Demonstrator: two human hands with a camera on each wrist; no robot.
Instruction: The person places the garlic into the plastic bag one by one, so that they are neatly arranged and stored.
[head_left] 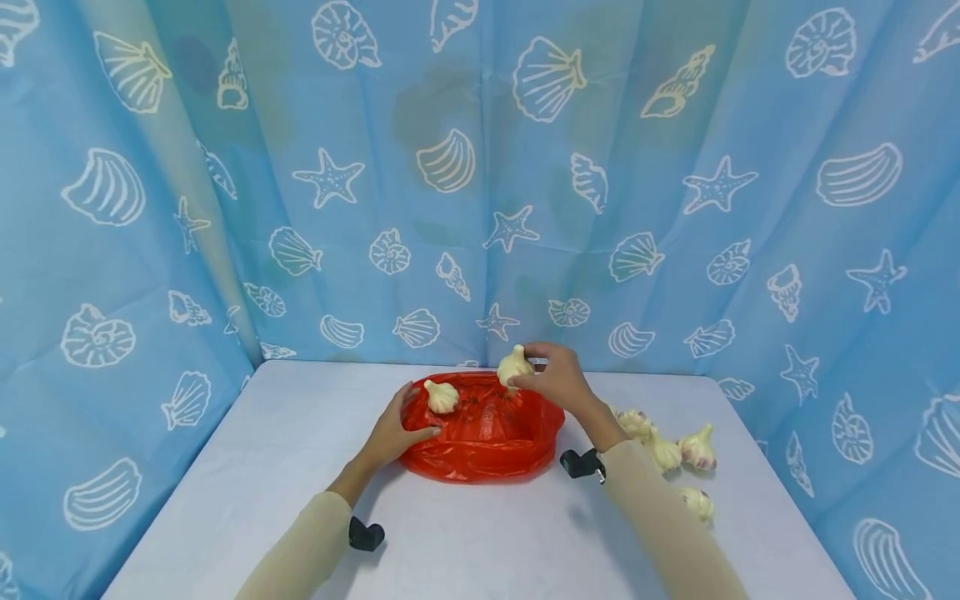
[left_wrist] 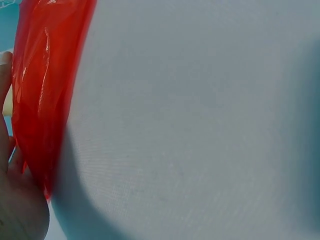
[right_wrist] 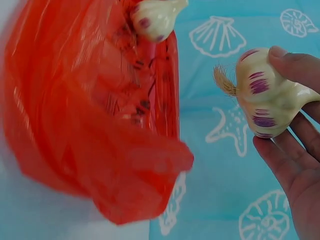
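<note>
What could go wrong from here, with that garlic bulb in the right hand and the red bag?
The garlic bulb in the right hand overlaps the far rim in the head view; released there, it might miss the opening.

The red bag looks thin and floppy; if the left hand shifts, its rim could fold inward.

The right sleeve overlaps the loose bulbs in view; a low sweep might knock one.

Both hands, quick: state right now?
Left hand: holding the red bag at its left edge.
Right hand: holding a garlic bulb.
</note>
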